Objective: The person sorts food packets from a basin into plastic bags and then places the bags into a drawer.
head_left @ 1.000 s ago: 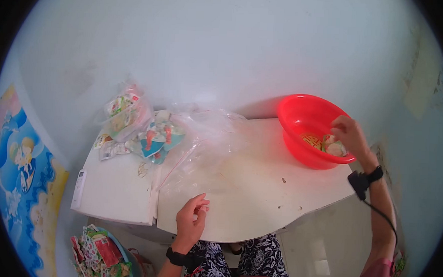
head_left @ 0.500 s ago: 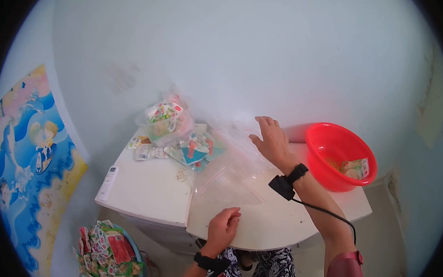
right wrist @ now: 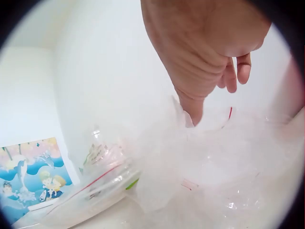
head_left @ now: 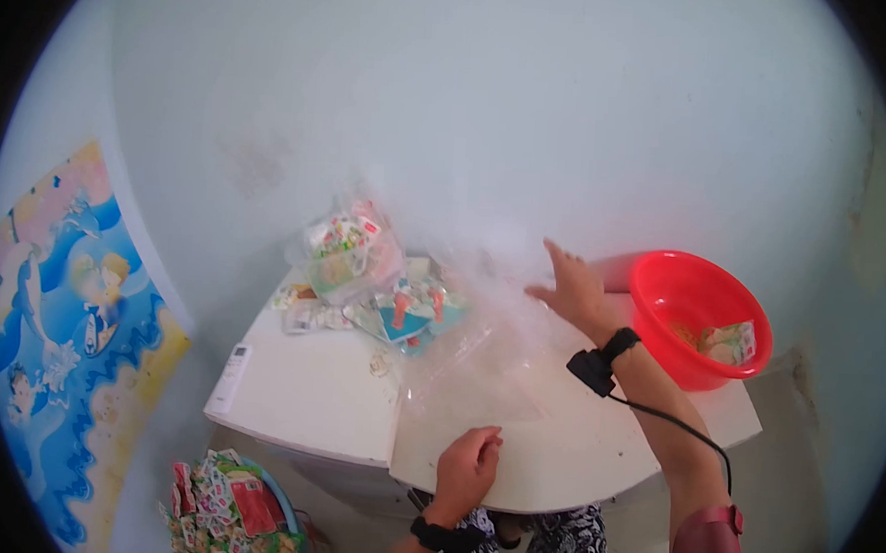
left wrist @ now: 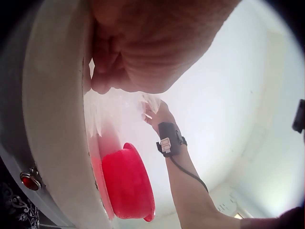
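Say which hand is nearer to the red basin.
Right. The right hand is just left of the red basin; the left hand is farther off, at the table's front edge.

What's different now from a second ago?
The right hand has left the red basin and moved left to the clear plastic bags, fingers spread. The packet in the basin is no longer under it. The left hand stayed near the table edge.

The person is wearing a shiny dark-red sleeve (head_left: 704,551) with a small buttoned tab on the right arm, and black-and-white paisley trousers (head_left: 569,546). Black straps are circling both wrists; the right one is carrying a black, pale-marked module (head_left: 590,371) trailing a black cable (head_left: 691,425).
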Demonstrator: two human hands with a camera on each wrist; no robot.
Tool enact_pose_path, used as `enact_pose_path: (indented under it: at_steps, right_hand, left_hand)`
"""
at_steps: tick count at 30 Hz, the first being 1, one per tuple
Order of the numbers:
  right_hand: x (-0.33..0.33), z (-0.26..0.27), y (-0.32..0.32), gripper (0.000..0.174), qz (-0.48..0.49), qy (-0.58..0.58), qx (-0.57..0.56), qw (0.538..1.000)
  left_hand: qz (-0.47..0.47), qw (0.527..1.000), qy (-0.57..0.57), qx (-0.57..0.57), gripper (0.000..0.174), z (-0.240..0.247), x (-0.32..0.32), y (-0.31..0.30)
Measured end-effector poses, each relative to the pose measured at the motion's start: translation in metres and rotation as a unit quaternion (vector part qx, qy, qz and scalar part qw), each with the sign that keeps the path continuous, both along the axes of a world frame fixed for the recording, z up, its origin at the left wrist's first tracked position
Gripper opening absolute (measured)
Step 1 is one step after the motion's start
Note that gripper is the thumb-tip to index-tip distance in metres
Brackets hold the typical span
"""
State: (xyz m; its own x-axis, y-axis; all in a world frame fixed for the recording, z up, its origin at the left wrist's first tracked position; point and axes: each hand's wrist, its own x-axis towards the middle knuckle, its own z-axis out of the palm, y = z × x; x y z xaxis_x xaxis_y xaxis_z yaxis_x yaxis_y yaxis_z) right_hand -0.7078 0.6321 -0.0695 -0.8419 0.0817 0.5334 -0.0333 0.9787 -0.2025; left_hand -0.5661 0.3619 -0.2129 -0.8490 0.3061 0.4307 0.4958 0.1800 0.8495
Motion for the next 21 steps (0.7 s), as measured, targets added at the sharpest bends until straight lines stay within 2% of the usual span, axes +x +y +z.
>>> enact_pose_path:
  at_steps: [1,3,6,9,12,15,18,21]
  right_hand:
    - [-0.001,-0.006,-0.003,0.068,-0.013,-0.009,0.007,1.0]
    - [-0.02,-0.021,0.006,0.036,-0.002,-0.105,-0.056,0.993]
    - [-0.011,-0.028,0.002,0.015,0.027,-0.002,-0.094,0.995]
    - [-0.015,-0.018,0.022,0.017,-0.022,0.16,-0.071,0.984]
    - [0.001,0.02,0.043,0.018,-0.024,0.255,-0.205,0.945]
    - [0.038,0.05,0.043,0.021,0.128,0.247,-0.438,0.855]
    - [0.096,0.065,0.032,0.021,0.169,0.203,-0.536,0.802]
    - [0.147,0.049,0.027,0.021,0.191,0.214,-0.568,0.772]
  left_hand:
    - [0.006,1.0,0.0,-0.006,0.024,0.0,0.002,0.0]
    - [0.003,1.0,-0.003,-0.009,0.023,0.002,0.002,-0.001]
    - [-0.013,1.0,-0.015,-0.009,0.023,0.006,0.004,-0.004]
    - [-0.017,1.0,-0.012,-0.009,0.023,0.006,0.004,-0.005]
    - [-0.009,1.0,0.015,-0.027,0.023,0.007,0.003,-0.004]
    - [-0.014,1.0,-0.002,0.002,0.024,-0.007,-0.002,-0.004]
    - [-0.036,0.995,-0.085,0.025,0.025,0.004,0.0,-0.006]
    - [-0.053,0.989,-0.108,0.085,0.027,-0.005,-0.006,-0.008]
